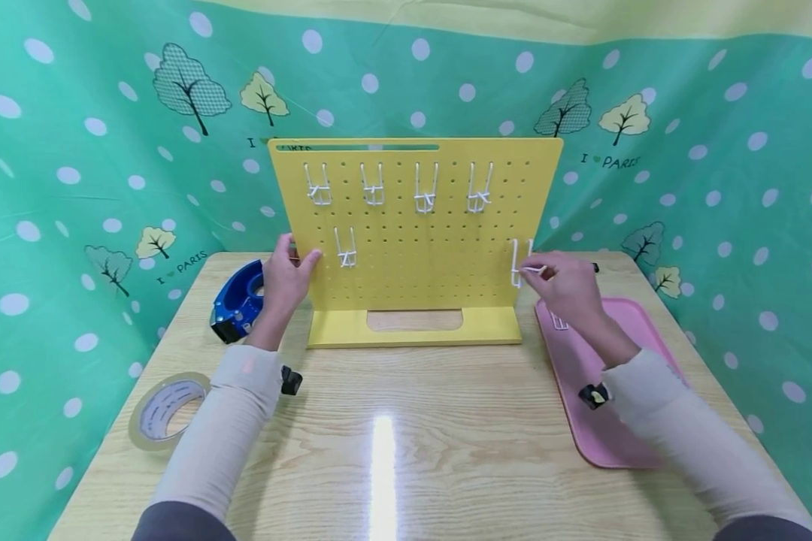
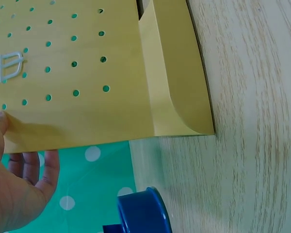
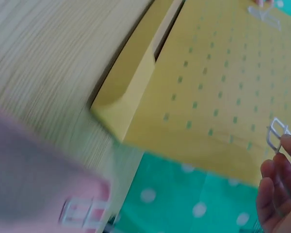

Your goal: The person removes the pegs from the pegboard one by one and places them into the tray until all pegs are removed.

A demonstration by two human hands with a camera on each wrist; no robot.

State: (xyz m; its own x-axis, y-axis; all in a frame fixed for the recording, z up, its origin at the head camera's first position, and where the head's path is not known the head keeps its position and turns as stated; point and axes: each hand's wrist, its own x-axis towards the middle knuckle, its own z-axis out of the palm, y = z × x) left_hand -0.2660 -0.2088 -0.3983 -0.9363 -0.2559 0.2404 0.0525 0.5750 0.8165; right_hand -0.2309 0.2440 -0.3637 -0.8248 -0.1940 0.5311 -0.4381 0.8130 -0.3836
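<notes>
Seeming light and stiff, best taken by its prong, the white bent-wire hook is pinched by the right hand at the yellow perforated pegboard's right edge; the left edge is clasped by the left hand.

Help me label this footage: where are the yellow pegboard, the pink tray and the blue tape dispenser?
Yellow pegboard (image 1: 416, 258): head view, on the middle of its perforated panel.
Pink tray (image 1: 577, 361): head view, on its bare floor.
Blue tape dispenser (image 1: 233, 296): head view, on its blue body.
</notes>
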